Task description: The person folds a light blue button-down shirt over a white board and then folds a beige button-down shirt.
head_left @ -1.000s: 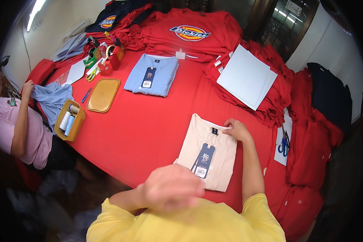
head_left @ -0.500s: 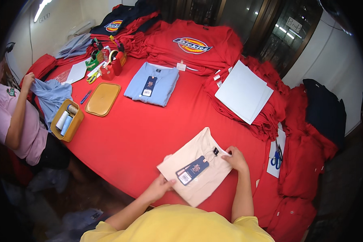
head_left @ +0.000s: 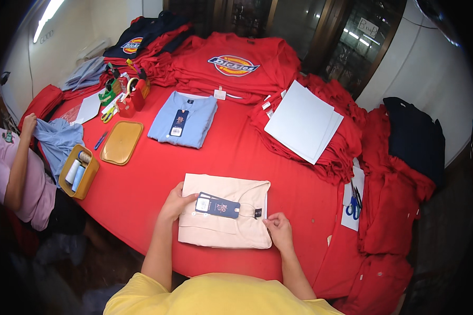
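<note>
A folded cream shirt [head_left: 220, 233] lies on the red-covered table in front of me, its collar end toward the right. On top of it rests a navy hang tag [head_left: 219, 205] with a white label patch, tied by a thin string near the neck. My left hand [head_left: 175, 205] grips the shirt's left edge, thumb on top by the tag's end. At the collar end, my right hand [head_left: 278, 231] pinches the shirt's edge between thumb and fingers. Farther back lies a folded light-blue shirt [head_left: 198, 123] with its own navy tag [head_left: 178, 122].
Piled red shirts [head_left: 236, 47] line the far side; white sheets [head_left: 304, 123] top another pile. Blue scissors [head_left: 354, 205] lie at right. Left are a yellow lid [head_left: 122, 143], a thread box [head_left: 88, 181] and a tool holder [head_left: 136, 97]. A co-worker [head_left: 26, 173] handles blue cloth [head_left: 60, 139].
The cream shirt has turned clockwise, its collar swinging from the upper right to the right. My left hand has moved up along its left side; my right hand has come lower. The view has shifted slightly.
</note>
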### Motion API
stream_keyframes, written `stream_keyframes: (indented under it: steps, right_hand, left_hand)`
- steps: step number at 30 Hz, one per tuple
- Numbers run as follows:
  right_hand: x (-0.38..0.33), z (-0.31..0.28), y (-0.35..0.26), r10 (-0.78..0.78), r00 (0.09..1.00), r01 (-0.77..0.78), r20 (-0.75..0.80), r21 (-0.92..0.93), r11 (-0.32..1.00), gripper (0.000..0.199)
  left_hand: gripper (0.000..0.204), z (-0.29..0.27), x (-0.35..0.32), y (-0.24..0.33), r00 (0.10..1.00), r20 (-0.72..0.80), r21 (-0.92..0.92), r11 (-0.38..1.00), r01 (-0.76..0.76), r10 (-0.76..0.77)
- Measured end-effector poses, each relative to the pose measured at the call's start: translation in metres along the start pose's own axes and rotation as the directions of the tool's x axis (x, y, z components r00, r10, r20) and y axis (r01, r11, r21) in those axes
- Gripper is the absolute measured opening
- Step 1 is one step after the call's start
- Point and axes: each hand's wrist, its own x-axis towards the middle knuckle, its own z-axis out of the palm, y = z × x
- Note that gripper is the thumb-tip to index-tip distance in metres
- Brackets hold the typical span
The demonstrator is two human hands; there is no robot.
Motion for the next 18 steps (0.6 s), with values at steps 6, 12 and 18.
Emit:
stream_keyframes:
  steps: [6, 12, 18]
  right_hand:
    - [-0.005, 0.000, -0.002, -0.020, 0.991, -0.021, 0.128, 0.315, 0.949, 0.026]
    - [-0.009, 0.005, 0.002, -0.063, 0.987, 0.020, 0.148, 0.274, 0.962, 0.034]
    - [-0.006, 0.004, 0.005, -0.046, 0.985, -0.004, 0.166, 0.291, 0.957, 0.027]
  left_hand:
    - [0.052, 0.006, 0.001, -0.005, 0.997, -0.071, 0.102, 0.994, -0.030, 0.038]
    - [0.052, 0.008, -0.001, -0.002, 0.995, -0.102, 0.110, 0.994, 0.001, 0.010]
    - [0.053, 0.006, -0.001, -0.003, 0.997, -0.072, 0.017, 1.000, -0.011, 0.013]
